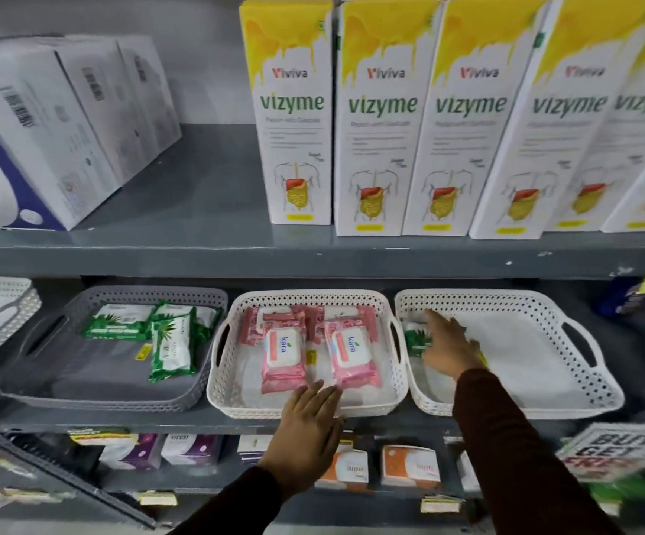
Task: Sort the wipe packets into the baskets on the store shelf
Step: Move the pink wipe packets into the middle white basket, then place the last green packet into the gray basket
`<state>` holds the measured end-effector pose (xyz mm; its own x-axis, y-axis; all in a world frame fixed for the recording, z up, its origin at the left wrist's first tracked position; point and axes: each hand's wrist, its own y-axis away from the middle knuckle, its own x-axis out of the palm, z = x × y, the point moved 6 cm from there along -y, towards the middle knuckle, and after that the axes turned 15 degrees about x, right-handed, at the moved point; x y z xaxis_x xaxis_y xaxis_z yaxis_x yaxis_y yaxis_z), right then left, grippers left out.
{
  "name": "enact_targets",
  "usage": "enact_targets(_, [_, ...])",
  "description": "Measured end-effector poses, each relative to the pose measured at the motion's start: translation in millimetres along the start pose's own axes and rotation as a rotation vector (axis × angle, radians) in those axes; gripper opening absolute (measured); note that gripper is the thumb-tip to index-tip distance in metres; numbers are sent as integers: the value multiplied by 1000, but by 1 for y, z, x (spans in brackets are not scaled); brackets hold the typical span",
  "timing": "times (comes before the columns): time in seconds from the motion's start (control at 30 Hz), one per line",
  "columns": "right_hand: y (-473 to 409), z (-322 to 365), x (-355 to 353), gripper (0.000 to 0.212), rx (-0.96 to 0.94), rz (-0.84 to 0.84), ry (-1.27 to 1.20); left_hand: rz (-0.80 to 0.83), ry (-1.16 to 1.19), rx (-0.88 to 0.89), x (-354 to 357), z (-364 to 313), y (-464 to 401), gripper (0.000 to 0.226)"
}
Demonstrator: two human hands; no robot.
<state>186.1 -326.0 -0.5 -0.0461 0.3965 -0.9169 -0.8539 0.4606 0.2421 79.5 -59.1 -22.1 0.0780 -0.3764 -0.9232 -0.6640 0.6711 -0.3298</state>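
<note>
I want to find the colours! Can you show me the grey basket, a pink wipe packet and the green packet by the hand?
grey basket (93,395): head view, bare floor near its front rim.
pink wipe packet (283,351): head view, white label flap.
green packet (415,339): head view, part left of the right hand.

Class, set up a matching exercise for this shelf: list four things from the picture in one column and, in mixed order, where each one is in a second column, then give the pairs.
1. pink packets
2. left hand
3. right hand
4. Vizyme boxes

A. upper shelf
B. on a green packet, right white basket
C. middle white basket
D. at the middle basket's front rim

Pairs: 1-C, 2-D, 3-B, 4-A
</note>
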Motion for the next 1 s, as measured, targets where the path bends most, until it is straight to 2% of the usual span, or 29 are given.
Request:
enact_targets(0.07, [-2, -20, 5, 75, 51, 112, 111, 7, 6, 20, 4, -8, -7, 56])
enact_targets(0.17, [-2, -36, -4, 69, 128, 3, 225, 13, 5, 43, 4, -12, -10, 59])
enact_targets(0.33, [15, -59, 2, 56, 110, 22, -198, 4, 16, 85, -6, -2, 6, 50])
enact_targets(0.53, [62, -42, -34, 47, 167, -333, -507, -60, -24, -21, -48, 51, 53, 49])
enact_targets(0.6, [80, -13, -41, 44, 118, -386, -538, -99, -53, -87, -70, 79, 79, 49])
enact_targets(0.67, [99, 33, -39, 42, 50, -367, -562, -118, -63, -171, -93, 110, 109, 51])
enact_targets(0.83, [147, 176, 33, 47, -217, -62, -598, -57, -118, -386, -120, 184, 185, 58])
enact_targets(0.93, [190, 268, 83, 34, -393, 112, -572, -14, -142, -394, -135, 213, 218, 68])
enact_targets(1.0, [212, 317, 110, 32, -456, 201, -536, -17, -160, -374, -146, 224, 230, 70])
